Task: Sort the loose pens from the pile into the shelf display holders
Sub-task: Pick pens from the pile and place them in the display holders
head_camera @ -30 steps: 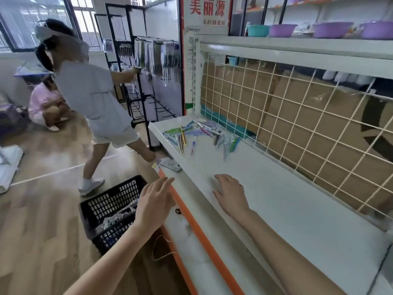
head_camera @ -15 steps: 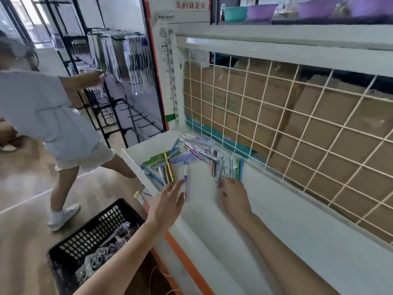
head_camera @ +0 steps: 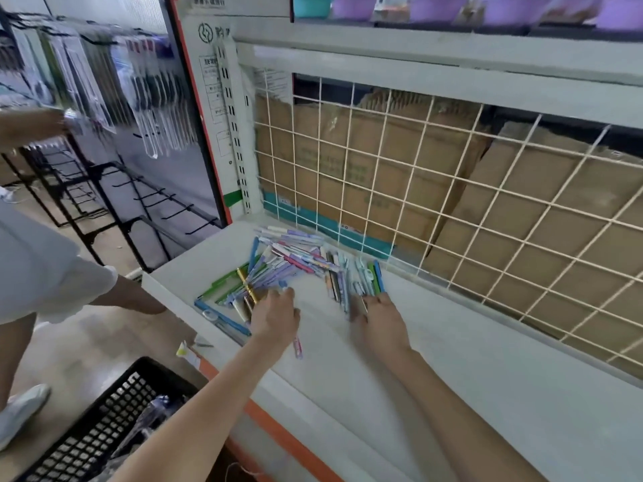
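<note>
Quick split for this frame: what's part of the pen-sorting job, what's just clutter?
Job:
- pile of loose coloured pens on white metal shelf
- left hand at the pile
- right hand on pens near the wire grid

Lying about:
- black plastic basket on the floor
- brown cardboard boxes behind white wire grid
- purple plastic basins up top

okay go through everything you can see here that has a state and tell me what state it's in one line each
pen pile: loose, spread flat on the shelf.
left hand: fingers at the pile's near edge, pen under it.
right hand: fingertips on the pile's right end.
black basket: on the floor, partly filled.
</note>
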Tool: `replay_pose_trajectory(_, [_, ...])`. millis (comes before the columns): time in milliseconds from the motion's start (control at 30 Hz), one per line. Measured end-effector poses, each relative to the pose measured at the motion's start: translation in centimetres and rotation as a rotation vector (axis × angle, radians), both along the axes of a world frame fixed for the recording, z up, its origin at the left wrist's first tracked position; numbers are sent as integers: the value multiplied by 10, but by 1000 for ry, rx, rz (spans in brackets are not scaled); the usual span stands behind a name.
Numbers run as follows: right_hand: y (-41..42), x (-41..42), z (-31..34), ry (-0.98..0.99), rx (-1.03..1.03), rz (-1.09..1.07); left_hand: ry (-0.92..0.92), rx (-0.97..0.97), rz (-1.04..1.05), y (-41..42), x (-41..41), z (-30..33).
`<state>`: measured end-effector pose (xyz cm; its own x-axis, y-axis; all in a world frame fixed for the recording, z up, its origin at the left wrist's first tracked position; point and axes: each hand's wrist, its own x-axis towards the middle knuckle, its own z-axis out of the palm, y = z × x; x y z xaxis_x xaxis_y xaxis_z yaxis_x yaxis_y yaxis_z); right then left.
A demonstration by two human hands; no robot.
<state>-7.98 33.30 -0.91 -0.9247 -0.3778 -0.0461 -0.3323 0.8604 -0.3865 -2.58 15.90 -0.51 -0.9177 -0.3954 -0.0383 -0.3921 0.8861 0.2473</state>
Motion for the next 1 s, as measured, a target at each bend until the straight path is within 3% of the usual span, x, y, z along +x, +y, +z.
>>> replay_pose_trajectory(200, [-15, 4, -3, -25, 96, -121, 67, 149, -55, -5, -1, -7])
replay_pose_trajectory(333, [-19, 4, -5, -60, 56, -182, 188, 320, -84, -7, 2, -6])
replay_pose_trajectory(600, [-12, 20, 22, -307, -612, -335, 350, 819, -89, -7, 6, 10])
replay_pose_trajectory(700, [-4, 34, 32, -441, -820, -373, 360, 913, -150, -5, 8, 12])
replay_pose_trajectory(1000, [41, 90, 30, -314, -1042, -544, 344, 1212, -268, 36, 27, 13])
